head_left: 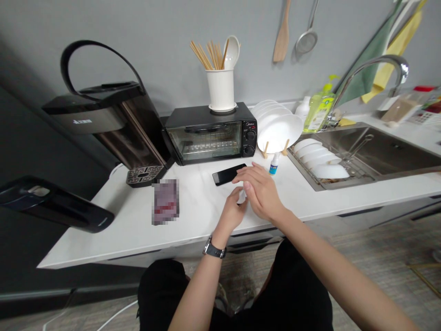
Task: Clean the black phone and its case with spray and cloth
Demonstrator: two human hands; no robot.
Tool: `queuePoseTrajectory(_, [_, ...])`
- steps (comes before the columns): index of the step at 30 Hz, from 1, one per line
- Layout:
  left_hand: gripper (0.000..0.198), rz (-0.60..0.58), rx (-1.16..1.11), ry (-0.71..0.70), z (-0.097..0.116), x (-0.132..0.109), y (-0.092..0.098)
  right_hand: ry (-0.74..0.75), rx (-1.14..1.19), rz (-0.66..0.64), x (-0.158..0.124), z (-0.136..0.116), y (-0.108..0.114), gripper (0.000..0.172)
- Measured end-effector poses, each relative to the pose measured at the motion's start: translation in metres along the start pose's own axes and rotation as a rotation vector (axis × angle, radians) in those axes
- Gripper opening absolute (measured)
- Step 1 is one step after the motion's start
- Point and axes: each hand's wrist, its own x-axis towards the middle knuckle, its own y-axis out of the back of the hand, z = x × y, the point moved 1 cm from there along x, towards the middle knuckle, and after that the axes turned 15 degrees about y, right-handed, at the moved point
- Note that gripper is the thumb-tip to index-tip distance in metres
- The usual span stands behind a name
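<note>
Both my hands meet over the white counter (131, 230), just in front of a black phone (228, 174) lying flat. My left hand (232, 212), with a watch on its wrist, has its fingers curled around a small white thing I cannot make out. My right hand (260, 189) lies over it, fingers held together and pointing left, touching that same small white thing. A small white dropper bottle with a blue label (274, 164) stands just right of my right hand.
A black toaster oven (210, 133) holds a white utensil crock (221, 88). A black water dispenser (110, 119) stands left, a blurred card (166, 201) lies on the counter. White plates (280, 128) in a rack, a sink (372, 151) with dishes and a faucet (375, 64) are right.
</note>
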Motion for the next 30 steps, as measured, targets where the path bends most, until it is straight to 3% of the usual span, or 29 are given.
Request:
queuePoseTrajectory(5, [0.019,0.018,0.044,0.085,0.001,-0.001,-0.003,-0.102,-0.055,0.019,-0.002,0.001,0.003,0.047])
queuePoseTrajectory(10, [0.02,0.058,0.054,-0.023,0.003,-0.003,0.0,0.047,-0.14,-0.069,-0.009,-0.002,0.001,0.037])
queuePoseTrajectory(12, [0.018,0.079,0.075,-0.039,0.003,-0.008,0.005,-0.081,-0.188,0.001,-0.018,0.008,0.001,0.041])
queuePoseTrajectory(15, [0.017,0.045,0.084,0.032,0.002,-0.018,0.015,-0.389,-0.169,0.115,-0.043,0.031,-0.001,0.046])
queuePoseTrajectory(18, [0.017,0.018,0.177,0.125,0.0,-0.028,0.023,-0.553,-0.134,0.122,-0.068,0.041,-0.009,0.053])
queuePoseTrajectory(23, [0.02,0.014,0.217,0.118,0.0,-0.032,0.025,-0.519,0.015,0.227,-0.09,0.034,-0.017,0.047])
queuePoseTrajectory(26, [0.021,0.019,0.251,0.1,0.002,-0.031,0.024,-0.54,0.096,0.186,-0.096,0.033,-0.009,0.046])
queuePoseTrajectory(28, [0.021,0.014,0.301,0.091,0.004,-0.031,0.024,-0.566,0.055,0.148,-0.098,0.033,-0.002,0.047])
queuePoseTrajectory(30, [0.022,0.012,0.357,0.088,0.004,-0.031,0.024,-0.565,-0.03,0.205,-0.096,0.028,0.006,0.047])
